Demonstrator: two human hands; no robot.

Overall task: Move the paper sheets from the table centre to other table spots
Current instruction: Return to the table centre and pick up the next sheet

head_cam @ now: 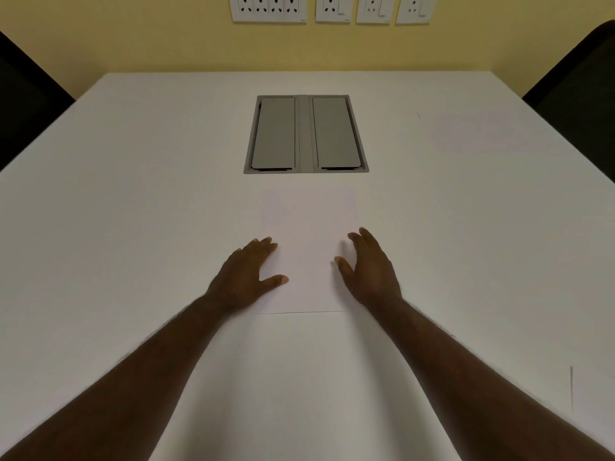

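A white paper sheet [307, 247] lies flat at the centre of the white table [133, 194], just in front of the grey cable box. It may be a stack; I cannot tell. My left hand [248, 276] rests on its left edge, fingers spread, thumb on the paper. My right hand [367, 266] is at its right edge, fingers apart and slightly raised, holding nothing. Another faint white sheet [479, 131] lies at the far right of the table. A further sheet edge [592, 390] shows at the near right.
A grey cable box [306, 134] with two closed lids is set into the table beyond the paper. Dark chairs stand at the left [23, 101] and right [579, 81]. Wall sockets [332, 8] line the yellow wall behind.
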